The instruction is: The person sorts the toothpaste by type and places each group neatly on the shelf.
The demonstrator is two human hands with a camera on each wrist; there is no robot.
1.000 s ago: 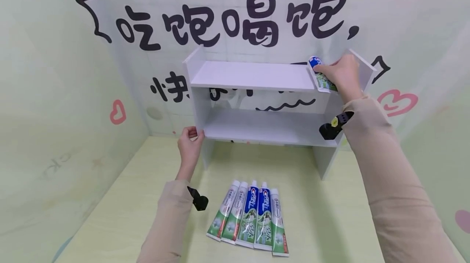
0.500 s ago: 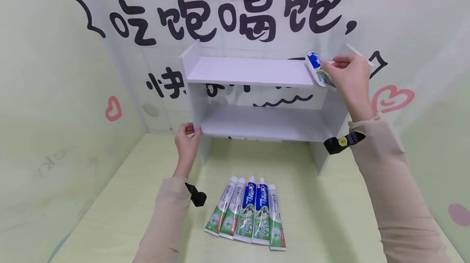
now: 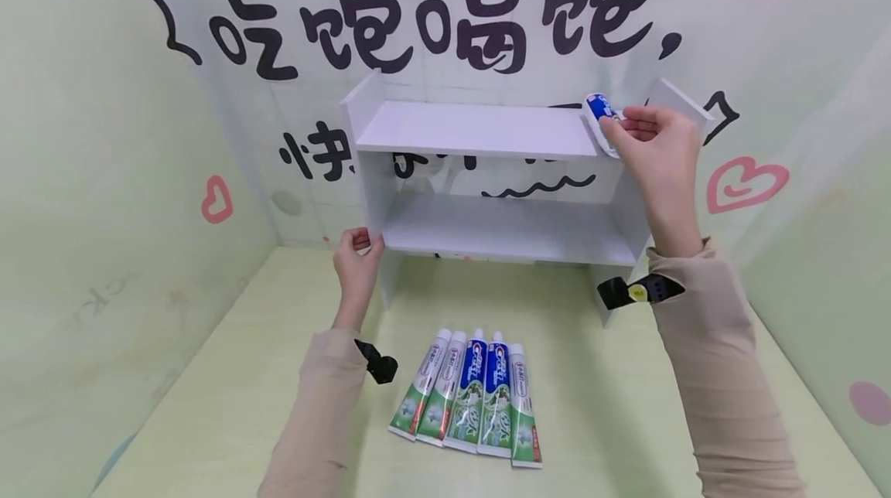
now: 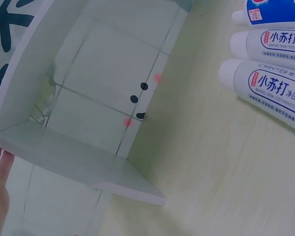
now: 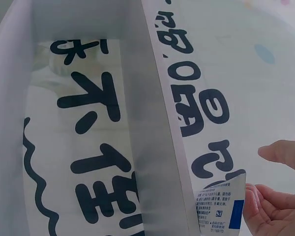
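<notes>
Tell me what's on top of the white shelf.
A toothpaste tube is at the right end of the top board. The right hand hides part of it and whatever lies behind that hand.

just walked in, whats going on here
A person's right hand is at a toothpaste tube, at the right end of the top board of a white shelf unit; whether it grips it is hard to tell. Their left hand grips the shelf unit's left side. Five more tubes lie side by side on the table.

Head view looks forward-down; closer wrist views share the shelf (image 3: 473,127).
</notes>
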